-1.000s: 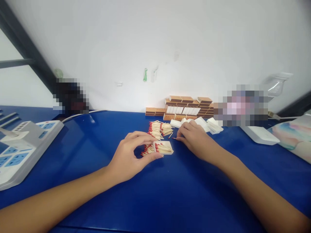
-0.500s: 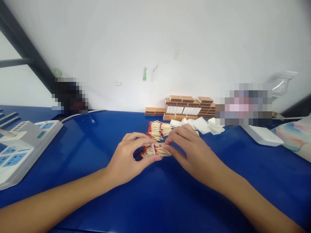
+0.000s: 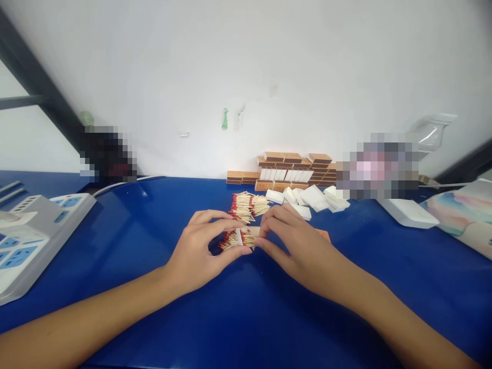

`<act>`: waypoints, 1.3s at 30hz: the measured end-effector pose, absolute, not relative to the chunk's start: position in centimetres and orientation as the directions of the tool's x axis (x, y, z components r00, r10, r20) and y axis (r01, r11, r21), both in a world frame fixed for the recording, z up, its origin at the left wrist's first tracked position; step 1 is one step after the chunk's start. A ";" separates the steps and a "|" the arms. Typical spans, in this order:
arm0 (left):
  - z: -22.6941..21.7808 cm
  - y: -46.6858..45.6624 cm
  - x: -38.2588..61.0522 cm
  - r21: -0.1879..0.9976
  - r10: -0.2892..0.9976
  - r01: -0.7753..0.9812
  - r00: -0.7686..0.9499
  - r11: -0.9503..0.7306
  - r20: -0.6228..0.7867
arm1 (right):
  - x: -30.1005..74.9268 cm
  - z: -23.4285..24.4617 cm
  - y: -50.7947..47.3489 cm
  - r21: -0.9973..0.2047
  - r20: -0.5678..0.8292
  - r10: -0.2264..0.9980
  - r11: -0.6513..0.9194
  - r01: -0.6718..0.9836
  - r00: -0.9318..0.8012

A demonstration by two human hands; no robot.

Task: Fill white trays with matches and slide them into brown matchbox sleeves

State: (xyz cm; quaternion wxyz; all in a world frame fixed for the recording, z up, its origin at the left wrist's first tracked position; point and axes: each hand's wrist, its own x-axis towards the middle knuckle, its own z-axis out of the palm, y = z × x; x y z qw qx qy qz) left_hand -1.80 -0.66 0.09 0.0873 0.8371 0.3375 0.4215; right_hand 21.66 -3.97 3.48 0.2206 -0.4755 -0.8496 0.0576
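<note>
A small white matchbox tray (image 3: 240, 237) with red-tipped matches (image 3: 249, 241) in it lies low over the blue table. My left hand (image 3: 202, 243) curves around the tray's left part, fingers at the far side and thumb at the near side. At the tray's right end, my right hand (image 3: 294, 243) has thumb and fingertips closed together on the matches; its fingers partly hide that end. Loose matches (image 3: 229, 240) lie just left of the tray, inside the left hand's curve. A larger pile of matches (image 3: 244, 206) lies right behind it.
Stacked brown matchboxes (image 3: 284, 171) stand against the wall. Several white trays (image 3: 315, 197) lie before them. An orange piece (image 3: 324, 234) shows beside my right wrist. A white box (image 3: 409, 212) is at the right, a power strip (image 3: 46, 230) at the left.
My right fingertips have shifted slightly left along the tray, over the matches. The orange piece has come into sight past my right wrist. The whole view has shifted a little.
</note>
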 end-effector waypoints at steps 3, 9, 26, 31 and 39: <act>0.1 -0.7 -1.8 0.412 0.622 0.487 0.430 -0.770 0.654 | 21.7 3.2 -4.0 -0.312 0.319 0.837 0.535 0.785 -0.444; 0.1 -0.7 -1.8 0.415 0.628 0.490 0.433 -0.766 0.647 | 21.6 3.0 -4.0 -0.275 0.345 0.814 0.564 0.778 -0.468; 0.1 -0.7 -1.7 0.550 0.715 0.459 0.406 -0.698 0.569 | 22.7 3.2 -3.2 -0.256 0.339 0.803 0.579 0.774 -0.489; 0.1 -0.6 -1.8 0.592 0.737 0.438 0.398 -0.676 0.547 | 22.8 3.1 -2.9 -0.294 0.352 0.834 0.529 0.796 -0.424; 0.3 -0.7 -1.7 0.606 0.737 0.419 0.395 -0.676 0.548 | 22.6 3.3 -3.1 -0.397 0.453 0.812 0.553 0.732 -0.368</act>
